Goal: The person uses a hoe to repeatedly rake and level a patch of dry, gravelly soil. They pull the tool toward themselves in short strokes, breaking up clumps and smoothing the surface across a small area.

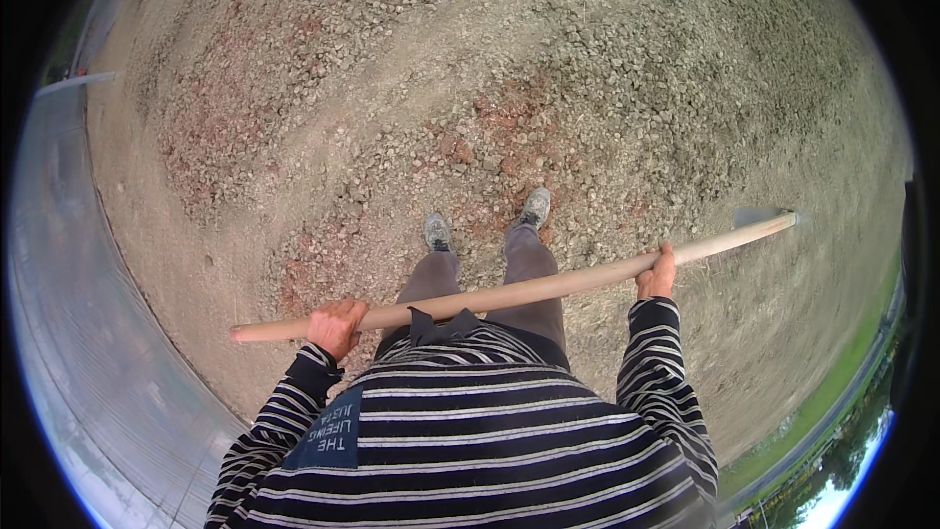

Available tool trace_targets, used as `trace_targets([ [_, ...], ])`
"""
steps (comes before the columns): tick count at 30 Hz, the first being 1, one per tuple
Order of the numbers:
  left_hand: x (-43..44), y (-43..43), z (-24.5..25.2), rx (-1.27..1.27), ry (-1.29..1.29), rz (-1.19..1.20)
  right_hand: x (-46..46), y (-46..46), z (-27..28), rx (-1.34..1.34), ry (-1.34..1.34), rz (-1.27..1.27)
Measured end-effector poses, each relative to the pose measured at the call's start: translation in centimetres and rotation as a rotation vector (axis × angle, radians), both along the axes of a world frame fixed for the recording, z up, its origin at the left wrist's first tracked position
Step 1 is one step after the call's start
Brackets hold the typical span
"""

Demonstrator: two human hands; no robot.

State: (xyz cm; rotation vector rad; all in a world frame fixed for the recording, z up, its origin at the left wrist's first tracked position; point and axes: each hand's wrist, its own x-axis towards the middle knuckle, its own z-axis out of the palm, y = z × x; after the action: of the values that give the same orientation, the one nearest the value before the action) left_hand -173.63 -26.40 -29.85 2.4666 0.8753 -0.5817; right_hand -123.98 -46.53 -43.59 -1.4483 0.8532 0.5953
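Note:
A long wooden handle [507, 296] runs across in front of my thighs, rising toward the right. It belongs to a hoe, whose flat grey metal blade [750, 216] shows at the far right end, above the ground. My left hand [336, 327] grips the handle close to its reddish butt end. Farther along, my right hand [657, 273] is wrapped around it on the blade side. A dark cloth tie [440, 326] at my waist hangs beside the middle of the handle.
Loose, clumpy soil [631, 88] with reddish patches [514, 117] spreads ahead and around my shoes [538, 206]. Along the left curves a wall of translucent plastic sheeting [81, 250], like a greenhouse tunnel. Grass [786, 448] borders the soil at lower right.

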Motion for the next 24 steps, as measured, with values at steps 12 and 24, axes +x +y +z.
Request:
trace_targets([
  [12, -19.8, 3.4, 7.8, 0.414, 0.233, 0.243, -23.8, 10.1, -7.6, 0.278, 0.463, 0.023],
  [24, -9.7, 1.5, -0.4, -0.319, 0.12, 0.314, -13.4, 13.6, 0.2, 0.301, 0.113, 0.179],
])
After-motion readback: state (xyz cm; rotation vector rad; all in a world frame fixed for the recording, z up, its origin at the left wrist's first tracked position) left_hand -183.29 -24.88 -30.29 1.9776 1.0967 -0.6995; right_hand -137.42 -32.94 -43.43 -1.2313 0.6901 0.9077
